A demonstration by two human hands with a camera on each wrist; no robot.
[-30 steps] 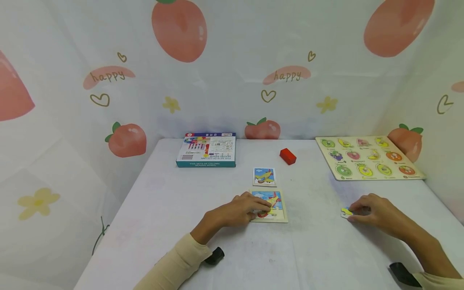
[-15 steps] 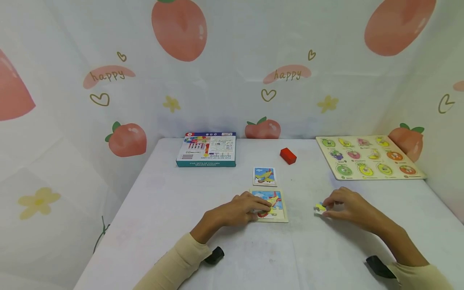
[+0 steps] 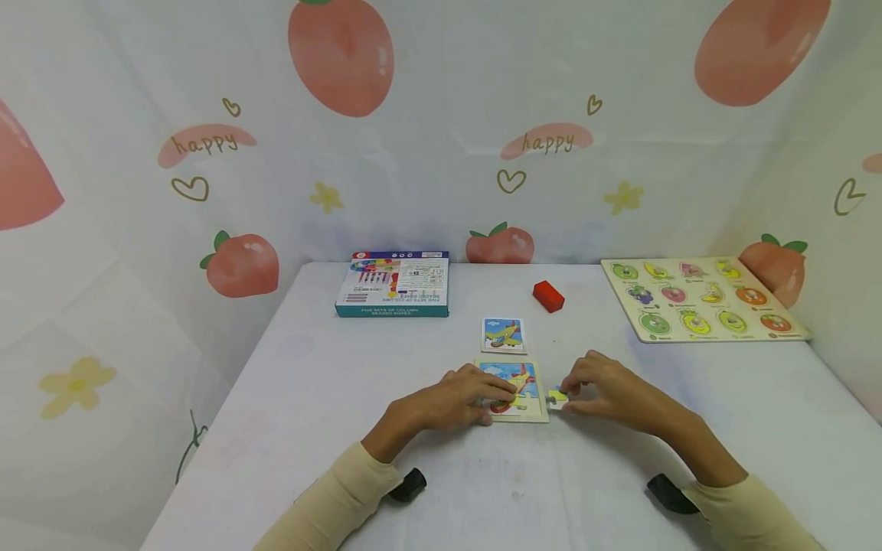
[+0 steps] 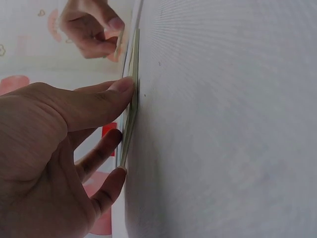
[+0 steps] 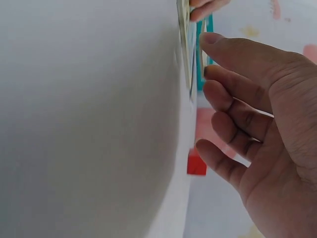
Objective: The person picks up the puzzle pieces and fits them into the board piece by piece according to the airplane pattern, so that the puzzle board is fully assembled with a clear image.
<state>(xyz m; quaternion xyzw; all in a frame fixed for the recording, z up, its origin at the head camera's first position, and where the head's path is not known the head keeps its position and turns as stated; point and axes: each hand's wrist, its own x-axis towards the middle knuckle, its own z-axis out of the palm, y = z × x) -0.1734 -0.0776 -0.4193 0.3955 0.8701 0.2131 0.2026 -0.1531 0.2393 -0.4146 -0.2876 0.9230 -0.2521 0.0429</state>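
Note:
A framed jigsaw puzzle [image 3: 531, 413] with an airplane picture lies in the middle of the table. My left hand [image 3: 451, 399] rests on its left part, the fingers stretched over the picture and covering some of it. In the left wrist view the left thumb [image 4: 106, 104] touches the puzzle's near edge. Just off the frame's right side, my right hand [image 3: 613, 392] pinches a yellow and white puzzle piece [image 3: 556, 399] between thumb and forefinger. From the right wrist that piece [image 5: 202, 54] appears edge-on, and the other fingers are loosely bent.
Behind the puzzle lies a small airplane picture card [image 3: 504, 335]. Farther back are a red block [image 3: 548, 296] and a flat teal-sided box [image 3: 393, 287]. A fruit puzzle board [image 3: 703, 300] lies at the back right, near the fabric backdrop [image 3: 427, 168].
My right hand has come a long way left across the table with the puzzle piece, up to the frame's right side. My left hand stays on the puzzle.

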